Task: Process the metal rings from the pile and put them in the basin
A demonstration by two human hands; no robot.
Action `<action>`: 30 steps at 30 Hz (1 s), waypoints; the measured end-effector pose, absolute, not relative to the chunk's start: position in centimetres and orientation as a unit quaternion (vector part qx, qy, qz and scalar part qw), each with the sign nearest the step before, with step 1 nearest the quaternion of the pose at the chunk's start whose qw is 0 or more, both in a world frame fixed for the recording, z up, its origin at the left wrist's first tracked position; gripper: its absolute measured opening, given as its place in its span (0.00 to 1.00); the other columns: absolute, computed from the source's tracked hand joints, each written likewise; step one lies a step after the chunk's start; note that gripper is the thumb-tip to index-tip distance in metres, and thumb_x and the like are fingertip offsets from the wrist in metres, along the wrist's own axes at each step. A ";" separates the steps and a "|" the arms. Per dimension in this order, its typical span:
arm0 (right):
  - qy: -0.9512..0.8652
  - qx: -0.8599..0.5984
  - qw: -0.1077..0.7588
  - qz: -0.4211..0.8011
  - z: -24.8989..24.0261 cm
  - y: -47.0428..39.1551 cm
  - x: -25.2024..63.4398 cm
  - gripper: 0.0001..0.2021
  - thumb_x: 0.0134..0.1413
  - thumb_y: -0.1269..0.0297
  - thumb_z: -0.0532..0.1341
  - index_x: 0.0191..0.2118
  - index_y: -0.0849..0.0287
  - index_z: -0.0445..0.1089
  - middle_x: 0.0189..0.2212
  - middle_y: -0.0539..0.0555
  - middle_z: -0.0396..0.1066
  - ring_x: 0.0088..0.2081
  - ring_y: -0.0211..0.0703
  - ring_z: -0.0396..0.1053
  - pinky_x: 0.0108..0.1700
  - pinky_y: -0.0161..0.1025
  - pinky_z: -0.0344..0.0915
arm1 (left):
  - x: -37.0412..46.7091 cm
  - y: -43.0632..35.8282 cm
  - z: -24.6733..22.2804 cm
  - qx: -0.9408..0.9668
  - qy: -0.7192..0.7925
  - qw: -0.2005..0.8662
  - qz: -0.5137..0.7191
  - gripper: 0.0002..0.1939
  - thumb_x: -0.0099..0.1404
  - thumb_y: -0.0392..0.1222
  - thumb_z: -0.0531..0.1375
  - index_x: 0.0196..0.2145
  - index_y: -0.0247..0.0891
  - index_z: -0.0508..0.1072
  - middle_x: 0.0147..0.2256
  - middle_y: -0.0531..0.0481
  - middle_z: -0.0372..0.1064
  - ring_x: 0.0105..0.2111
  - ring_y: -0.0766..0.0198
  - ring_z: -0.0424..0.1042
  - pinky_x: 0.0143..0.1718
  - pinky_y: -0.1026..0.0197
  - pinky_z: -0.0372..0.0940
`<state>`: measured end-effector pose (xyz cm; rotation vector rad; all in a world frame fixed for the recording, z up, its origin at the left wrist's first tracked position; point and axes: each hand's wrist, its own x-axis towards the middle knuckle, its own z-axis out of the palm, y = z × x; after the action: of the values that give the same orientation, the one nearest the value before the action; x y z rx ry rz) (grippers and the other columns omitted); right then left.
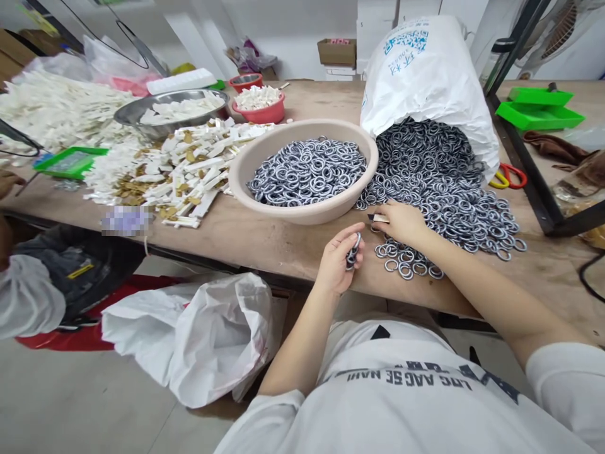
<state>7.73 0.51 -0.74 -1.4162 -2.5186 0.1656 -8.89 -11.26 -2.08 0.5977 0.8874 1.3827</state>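
My left hand (334, 261) is closed round several dark grey rings (353, 251), held upright in a short stack just off the table's front edge. In my right hand (404, 222), pinched by the fingers, is a small pale tool with a dark angled tip (379, 218); its exact kind is not clear. That hand rests at the near side of a spread pile of grey rings (442, 202). Behind my hands, a beige basin (302, 216) holds many more such rings. A white sack (420, 75) lies on its side, with rings spilling from its mouth.
White plastic pieces (208, 157) and brownish bits lie heaped on the wooden table (265, 246). Beyond are a metal bowl (125, 116) and a red bowl (258, 115). Red-handled scissors (515, 175) lie beside a black frame (524, 164). Another person's sleeve (31, 299) shows at left.
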 end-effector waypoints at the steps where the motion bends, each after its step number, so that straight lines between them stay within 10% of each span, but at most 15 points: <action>1: -0.862 -0.493 0.105 0.045 -0.8 0.8 7.2 0.16 0.60 0.51 0.61 0.51 0.47 0.75 0.45 0.55 0.76 0.43 0.51 0.74 0.38 0.41 0.60 | -9.1 -11.2 -2.1 0.250 0.395 0.635 0.615 0.19 0.58 0.45 0.68 0.47 0.37 0.75 0.29 0.54 0.70 0.20 0.75 0.65 0.16 0.72 0.53; 22: -0.855 -0.501 0.129 0.049 -0.5 2.5 7.9 0.11 0.59 0.58 0.62 0.43 0.54 0.78 0.43 0.56 0.75 0.41 0.49 0.72 0.37 0.41 0.59 | -7.4 -9.3 -1.7 0.219 0.441 0.591 0.639 0.23 0.55 0.58 0.69 0.31 0.37 0.66 0.25 0.57 0.65 0.19 0.75 0.64 0.14 0.72 0.52; 30: -0.690 -0.396 0.387 0.467 -0.7 -1.7 10.6 0.15 0.51 0.52 0.68 0.35 0.59 0.72 0.26 0.48 0.70 0.27 0.37 0.63 0.32 0.36 0.60 | -4.3 -9.0 -2.6 0.386 0.482 0.516 0.593 0.21 0.60 0.55 0.66 0.44 0.37 0.76 0.23 0.56 0.65 0.20 0.74 0.60 0.19 0.70 0.54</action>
<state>10.58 -1.70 -0.73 -1.0091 -1.7549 1.1874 -4.26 -9.04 -2.57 0.9276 1.1583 1.4231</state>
